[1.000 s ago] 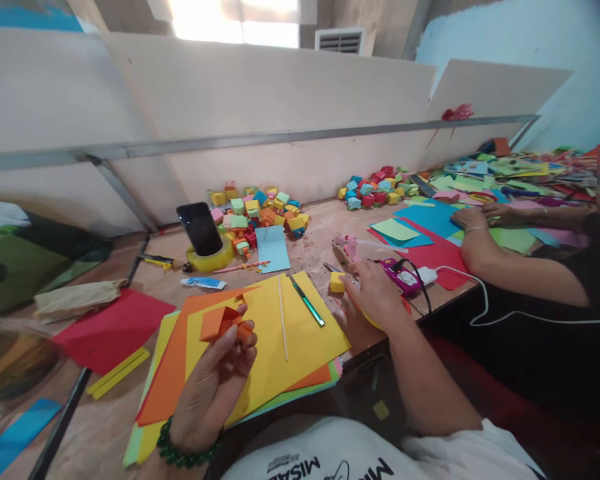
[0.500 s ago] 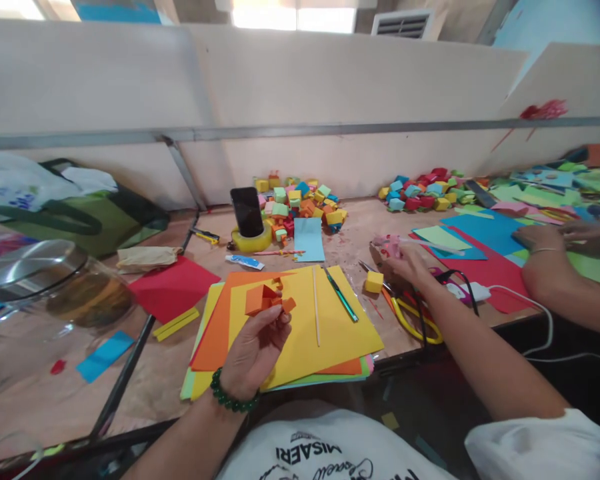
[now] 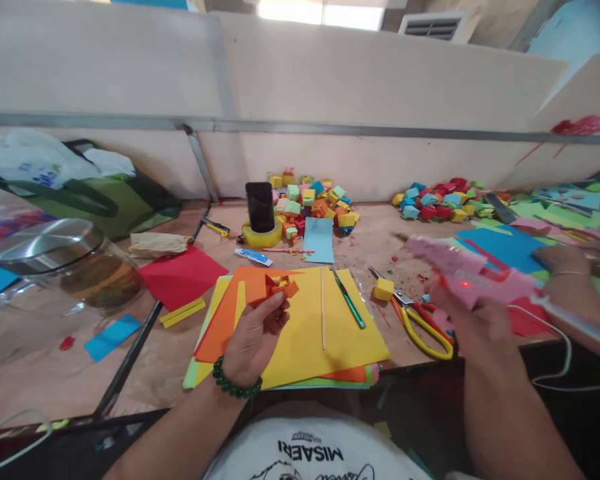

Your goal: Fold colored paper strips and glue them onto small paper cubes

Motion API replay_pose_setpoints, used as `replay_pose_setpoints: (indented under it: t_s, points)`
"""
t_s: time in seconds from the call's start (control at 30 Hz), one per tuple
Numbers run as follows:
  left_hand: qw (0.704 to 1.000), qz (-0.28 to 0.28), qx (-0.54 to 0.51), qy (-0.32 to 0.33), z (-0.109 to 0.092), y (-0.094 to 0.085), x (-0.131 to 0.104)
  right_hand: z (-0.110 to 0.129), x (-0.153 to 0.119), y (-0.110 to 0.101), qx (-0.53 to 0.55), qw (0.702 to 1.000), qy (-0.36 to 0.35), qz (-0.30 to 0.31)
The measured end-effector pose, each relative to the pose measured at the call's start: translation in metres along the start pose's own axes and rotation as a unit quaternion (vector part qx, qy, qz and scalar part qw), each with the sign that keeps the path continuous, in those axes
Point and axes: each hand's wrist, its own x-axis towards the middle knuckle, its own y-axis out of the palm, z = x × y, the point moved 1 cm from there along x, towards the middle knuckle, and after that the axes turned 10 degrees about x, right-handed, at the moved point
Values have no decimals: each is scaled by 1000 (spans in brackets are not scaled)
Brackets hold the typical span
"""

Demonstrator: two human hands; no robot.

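Between the fingers of my left hand is a small folded orange paper box with its flaps standing out. It is held above a stack of coloured sheets, a yellow sheet on top. My right hand grips a pink hot glue gun, raised over the table, its nozzle pointing left and a small red light lit. A thin wooden stick and a green craft knife lie on the yellow sheet. Right of the stack are a yellow paper cube and yellow-handled scissors.
Piles of coloured paper cubes stand along the back, near a phone propped on a tape roll. At left are a glass teapot and a green bag. Another person's hand works at right. A white cable hangs nearby.
My right hand has lifted the pink glue gun off the table's right side and brought it up closer to me. My left hand still holds the orange box. The view has shifted slightly.
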Motion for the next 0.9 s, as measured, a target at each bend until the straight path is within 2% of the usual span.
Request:
replay_pose_setpoints:
  t_s: [0.03,0.13,0.33,0.47,0.6,0.9]
  points:
    - [1000,1,3,2,1,1,0,7,-13,11,39,998,-19,48]
    - [1000,9,10,2,3,5,-1,15,-37,34,40,994,-28,101]
    - [1000,10,17,0,3,7,-5,5,-45,40,-57,978,-66,187]
    - [999,22,25,3,2,5,-7,9,-44,47,-88,973,-86,196]
    - [999,27,26,2,2,4,-9,15,-44,54,-106,967,-73,219]
    - [999,45,28,13,1,4,-9,20,-43,54,-108,968,-58,221]
